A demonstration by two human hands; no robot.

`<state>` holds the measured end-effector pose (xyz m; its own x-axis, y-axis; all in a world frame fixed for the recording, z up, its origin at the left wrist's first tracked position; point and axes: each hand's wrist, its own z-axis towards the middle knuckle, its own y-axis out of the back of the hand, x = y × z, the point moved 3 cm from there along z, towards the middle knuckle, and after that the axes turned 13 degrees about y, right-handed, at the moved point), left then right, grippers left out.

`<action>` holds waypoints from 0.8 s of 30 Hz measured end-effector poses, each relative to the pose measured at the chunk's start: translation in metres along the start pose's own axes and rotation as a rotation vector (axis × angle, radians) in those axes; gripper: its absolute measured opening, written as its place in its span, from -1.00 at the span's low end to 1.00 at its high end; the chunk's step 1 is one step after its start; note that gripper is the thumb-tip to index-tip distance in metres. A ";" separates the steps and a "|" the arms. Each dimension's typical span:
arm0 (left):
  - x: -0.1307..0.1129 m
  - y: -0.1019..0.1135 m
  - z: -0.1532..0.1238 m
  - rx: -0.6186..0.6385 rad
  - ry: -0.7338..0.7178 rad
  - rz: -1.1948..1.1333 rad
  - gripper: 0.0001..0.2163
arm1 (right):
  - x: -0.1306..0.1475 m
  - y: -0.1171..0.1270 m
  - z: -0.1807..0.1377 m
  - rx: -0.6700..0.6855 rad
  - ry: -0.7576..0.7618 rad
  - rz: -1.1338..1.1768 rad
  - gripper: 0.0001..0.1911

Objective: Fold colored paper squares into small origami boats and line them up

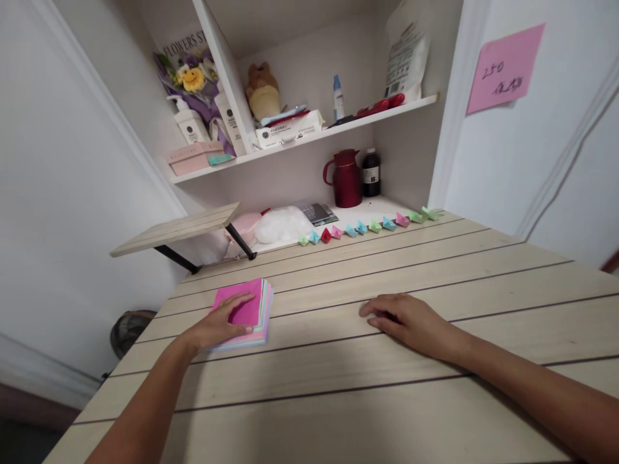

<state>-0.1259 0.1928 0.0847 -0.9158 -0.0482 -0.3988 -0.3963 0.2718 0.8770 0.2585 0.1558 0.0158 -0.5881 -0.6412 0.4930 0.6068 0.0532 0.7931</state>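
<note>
My left hand (220, 325) lies flat on a stack of coloured paper squares (251, 310), pink sheet on top, at the left of the wooden table (387, 277). Its fingers are stretched out over the top sheet. My right hand (403, 319) rests palm down on the bare tabletop to the right of the stack, fingers loosely curled and holding nothing. A row of several small folded paper boats (367, 227) in green, blue, red and pink stands along the table's far edge.
Behind the table is a shelf niche with a dark red jug (345, 178), a dark bottle (371, 172), a white fluffy bundle (283, 223) and boxes above. A small raised wooden shelf (178, 229) juts out at the left. A pink note (505, 67) hangs on the right wall.
</note>
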 end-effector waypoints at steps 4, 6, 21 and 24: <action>0.004 0.001 -0.003 -0.025 0.027 -0.073 -0.35 | -0.001 0.000 0.000 0.016 0.006 -0.009 -0.73; 0.006 0.001 -0.002 -0.038 0.028 -0.068 -0.34 | -0.002 0.000 0.000 0.019 0.014 -0.020 -0.73; 0.011 -0.004 0.001 -0.049 -0.024 0.000 -0.35 | -0.003 -0.001 -0.001 0.033 0.021 -0.027 -0.73; 0.013 -0.006 0.003 -0.022 -0.032 0.042 -0.22 | -0.003 -0.001 -0.001 0.043 0.034 -0.021 -0.73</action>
<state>-0.1357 0.1934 0.0737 -0.9291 -0.0061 -0.3698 -0.3593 0.2513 0.8987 0.2599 0.1566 0.0134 -0.5810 -0.6684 0.4643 0.5709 0.0719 0.8179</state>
